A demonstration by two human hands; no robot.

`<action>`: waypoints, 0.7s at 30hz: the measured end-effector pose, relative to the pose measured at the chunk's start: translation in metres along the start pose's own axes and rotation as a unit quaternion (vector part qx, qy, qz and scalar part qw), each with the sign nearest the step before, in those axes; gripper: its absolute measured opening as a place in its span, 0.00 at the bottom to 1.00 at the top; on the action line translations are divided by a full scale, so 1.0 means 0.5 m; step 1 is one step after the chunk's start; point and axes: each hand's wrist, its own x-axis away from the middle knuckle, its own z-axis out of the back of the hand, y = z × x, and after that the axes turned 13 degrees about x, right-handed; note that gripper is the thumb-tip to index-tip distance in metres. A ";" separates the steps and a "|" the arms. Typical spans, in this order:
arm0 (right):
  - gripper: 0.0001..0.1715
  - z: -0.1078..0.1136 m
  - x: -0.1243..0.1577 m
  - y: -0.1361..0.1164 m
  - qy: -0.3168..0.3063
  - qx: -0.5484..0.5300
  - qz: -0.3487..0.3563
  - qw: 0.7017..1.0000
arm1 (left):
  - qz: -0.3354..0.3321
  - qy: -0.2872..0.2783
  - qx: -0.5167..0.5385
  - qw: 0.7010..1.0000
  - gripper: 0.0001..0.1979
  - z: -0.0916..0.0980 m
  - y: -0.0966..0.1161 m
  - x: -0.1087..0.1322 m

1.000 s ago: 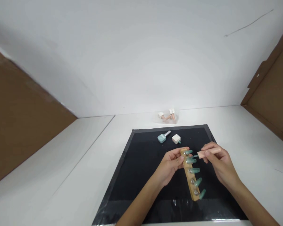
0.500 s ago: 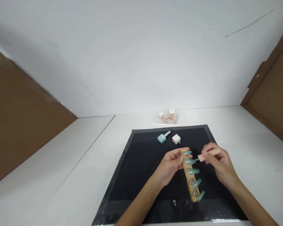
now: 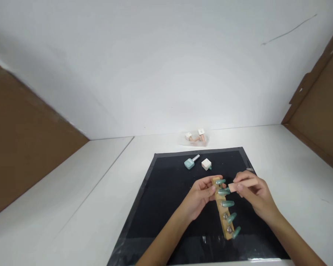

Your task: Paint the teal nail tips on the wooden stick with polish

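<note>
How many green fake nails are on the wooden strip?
5, along the wooden strip: first nail at the far end, second nail by the brush, third nail midway, fourth nail nearer, fifth nail at the near end. None looks hidden.

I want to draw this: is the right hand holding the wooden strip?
No, the right hand holds a pale pink brush handle, and the left hand holds the wooden strip.

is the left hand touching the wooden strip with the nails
Touching. The head view shows the left hand gripping the far end of the wooden strip, thumb against one edge, fingers behind it.
</note>
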 end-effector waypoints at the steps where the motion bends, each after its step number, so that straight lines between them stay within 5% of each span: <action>1: 0.14 0.000 -0.001 -0.005 -0.009 0.008 0.002 1.000 | 0.000 0.000 0.000 1.000 0.21 -0.001 0.000 0.000; 7: 0.09 0.002 -0.005 -0.020 -0.009 0.019 -0.005 1.000 | 0.001 -0.005 0.008 1.000 0.21 -0.001 0.001 0.000; 21: 0.17 -0.005 -0.001 0.006 0.054 -0.051 0.042 0.996 | -0.001 -0.018 0.010 1.000 0.21 0.010 0.006 0.004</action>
